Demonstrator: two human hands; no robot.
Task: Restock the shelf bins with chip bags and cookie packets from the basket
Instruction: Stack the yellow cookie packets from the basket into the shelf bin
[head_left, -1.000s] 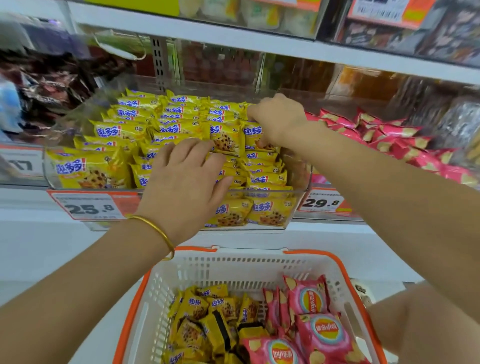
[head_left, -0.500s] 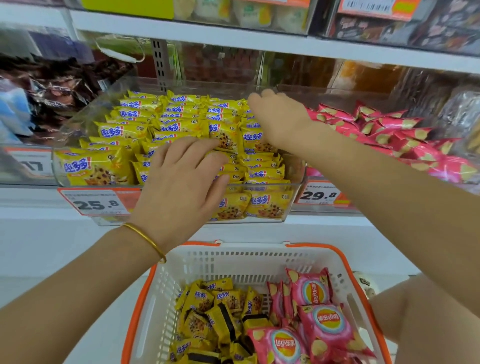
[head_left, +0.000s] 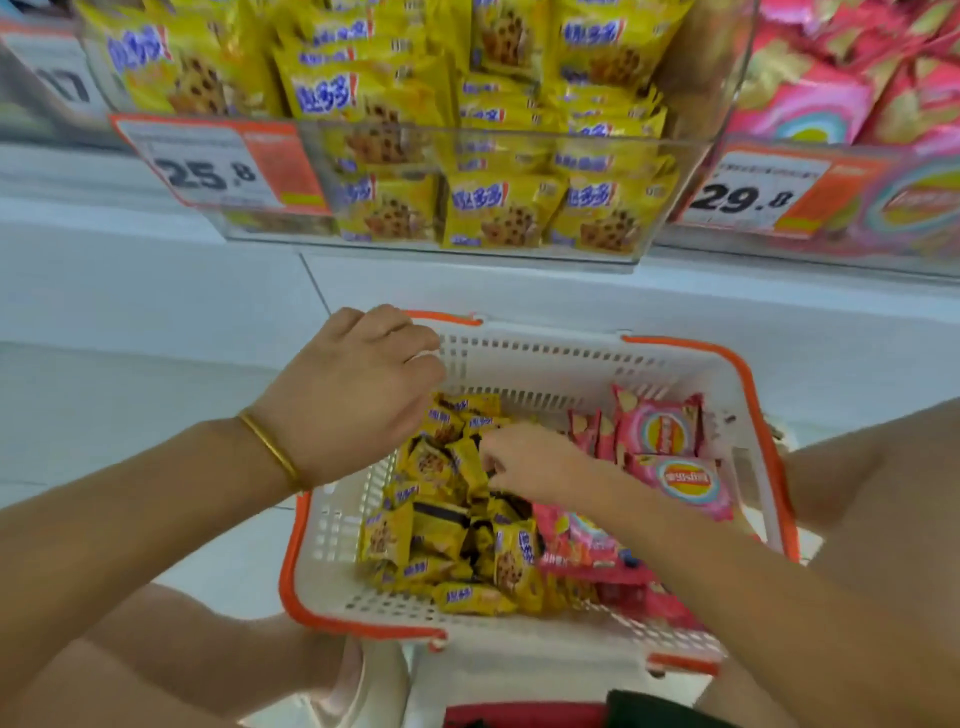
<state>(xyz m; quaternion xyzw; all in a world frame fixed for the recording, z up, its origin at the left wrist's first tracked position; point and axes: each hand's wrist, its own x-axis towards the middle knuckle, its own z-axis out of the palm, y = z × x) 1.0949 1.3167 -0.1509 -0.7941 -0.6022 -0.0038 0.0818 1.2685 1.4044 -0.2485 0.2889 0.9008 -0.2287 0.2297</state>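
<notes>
Left hand (head_left: 358, 395) hovers over white basket's (head_left: 545, 364) far-left corner, fingers loosely curled, nothing visibly held. Yellow cookie packets (head_left: 441, 535) in basket, left side; right hand (head_left: 535, 462) curled among them, grip unresolvable. Pink chip bags (head_left: 675, 478) on right.

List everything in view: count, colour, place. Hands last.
Basket: one, white, orange-rimmed, bottom centre.
Basket cookie packets: many, yellow, basket's left.
Basket chip bags: several, pink, basket's right.
Clear bin: one, transparent, shelf above.
Shelf cookie packets: many, yellow, in clear bin.
Shelf chip bags: several, pink, upper right.
Price tags: two, white-orange, bin fronts.
Bangle: one, gold, left wrist.
Left hand: one, fingers curled, over basket's far-left corner.
Right hand: one, in basket, curled on basket cookie packets.
</notes>
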